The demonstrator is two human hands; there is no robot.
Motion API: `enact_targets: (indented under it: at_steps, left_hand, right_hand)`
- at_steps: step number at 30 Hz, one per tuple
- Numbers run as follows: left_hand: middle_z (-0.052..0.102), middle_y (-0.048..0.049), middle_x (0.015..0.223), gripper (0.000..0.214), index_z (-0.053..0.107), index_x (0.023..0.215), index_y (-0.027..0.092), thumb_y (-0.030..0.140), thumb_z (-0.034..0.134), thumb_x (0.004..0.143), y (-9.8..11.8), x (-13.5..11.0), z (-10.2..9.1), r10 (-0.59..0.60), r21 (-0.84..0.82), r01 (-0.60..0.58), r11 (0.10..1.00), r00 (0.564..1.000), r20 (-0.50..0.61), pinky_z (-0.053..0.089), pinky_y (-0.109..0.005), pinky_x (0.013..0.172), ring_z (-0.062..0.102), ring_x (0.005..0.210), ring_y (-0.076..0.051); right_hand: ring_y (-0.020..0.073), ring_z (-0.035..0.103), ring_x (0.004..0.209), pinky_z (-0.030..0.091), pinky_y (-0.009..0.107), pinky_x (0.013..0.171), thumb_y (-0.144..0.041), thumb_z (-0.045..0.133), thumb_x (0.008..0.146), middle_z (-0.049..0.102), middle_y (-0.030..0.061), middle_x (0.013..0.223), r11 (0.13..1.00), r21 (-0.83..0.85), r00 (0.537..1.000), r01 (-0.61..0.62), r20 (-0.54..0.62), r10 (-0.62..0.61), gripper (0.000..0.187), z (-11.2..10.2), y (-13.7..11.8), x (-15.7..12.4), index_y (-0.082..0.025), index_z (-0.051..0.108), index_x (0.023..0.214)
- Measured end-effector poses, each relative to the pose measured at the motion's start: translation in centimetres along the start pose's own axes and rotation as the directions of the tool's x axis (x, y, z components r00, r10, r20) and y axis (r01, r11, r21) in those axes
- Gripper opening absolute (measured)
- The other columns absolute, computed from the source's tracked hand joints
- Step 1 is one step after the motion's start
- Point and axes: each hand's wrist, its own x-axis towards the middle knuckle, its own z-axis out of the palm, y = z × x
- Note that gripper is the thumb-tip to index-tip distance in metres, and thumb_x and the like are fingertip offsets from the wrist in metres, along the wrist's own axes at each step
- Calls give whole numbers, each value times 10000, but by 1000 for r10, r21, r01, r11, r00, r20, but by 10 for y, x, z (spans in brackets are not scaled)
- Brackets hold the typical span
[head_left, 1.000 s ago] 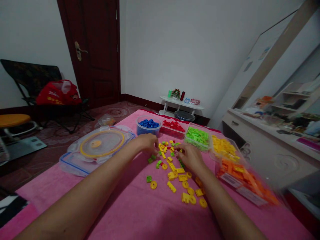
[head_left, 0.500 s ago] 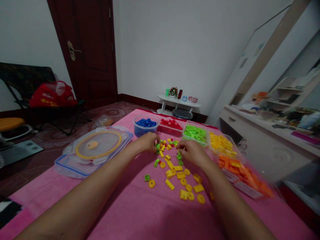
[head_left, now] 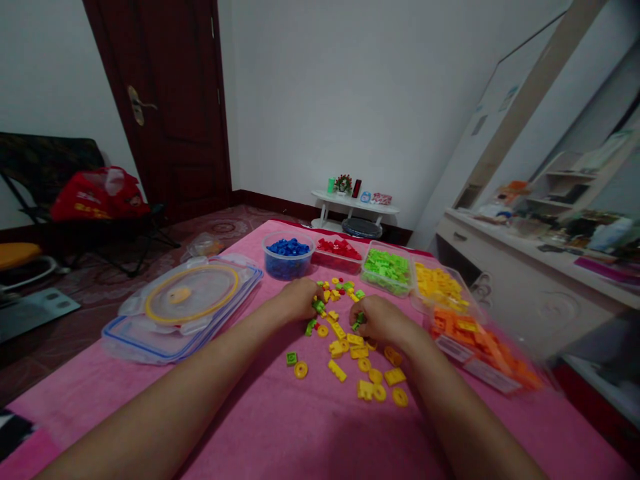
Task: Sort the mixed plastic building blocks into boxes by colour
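Note:
My left hand (head_left: 299,300) is closed at the left edge of a loose scatter of toy building bricks, with green bricks (head_left: 319,306) at its fingertips. Across from it, my right hand (head_left: 376,316) bends its fingers around a dark green brick (head_left: 358,321), which they partly hide. Between and in front of the hands lie yellow bricks (head_left: 338,330) and yellow rings (head_left: 301,370), all on a pink cloth (head_left: 260,407). A single green square brick (head_left: 291,359) rests apart on the left. Small red and green pieces are mixed in farther back.
Behind the hands stand a round tub of blue bricks (head_left: 289,267) and boxes of red bricks (head_left: 339,249), green bricks (head_left: 387,267) and yellow bricks (head_left: 440,288). A box of orange bricks (head_left: 487,347) sits by my right forearm. Stacked clear lids (head_left: 190,300) lie left.
My right hand has come nearer to me, its fingers now over the green bricks. The left hand stays by its green bricks. The whole view has shifted slightly.

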Motion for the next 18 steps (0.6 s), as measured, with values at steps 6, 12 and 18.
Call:
enact_targets:
  at_steps: [6, 12, 18]
  left_hand:
    - [609, 0, 557, 156, 723, 718, 184, 164, 667, 574, -9, 6, -6, -6, -173, 4, 985, 1000, -7, 311, -208, 462, 505, 494, -118]
    - [637, -8, 659, 179, 685, 822, 117, 159, 589, 677, 19, 10, -32, 6, -387, -135, 912, 948, -317, 403, -186, 534, 558, 581, -109]
    - [684, -12, 831, 326, 690, 954, 176, 80, 579, 664, 55, -3, -36, 225, -254, -335, 907, 897, -380, 454, -198, 636, 593, 695, -112]
  right_hand:
    - [99, 502, 417, 324, 189, 410, -158, 631, 644, 557, -35, 485, 729, 681, 986, 61, -153, 60, 67, -13, -8, 1, -171, 574, 677]
    - [101, 561, 474, 431, 187, 419, -223, 620, 706, 632, -3, 631, -287, 942, 945, 175, -79, 319, 146, -10, -32, 8, -159, 557, 821]
    - [96, 489, 391, 226, 132, 294, -477, 423, 848, 586, 13, 534, -679, 718, 975, -155, 224, 14, 365, 9, -54, 7, -143, 570, 843]
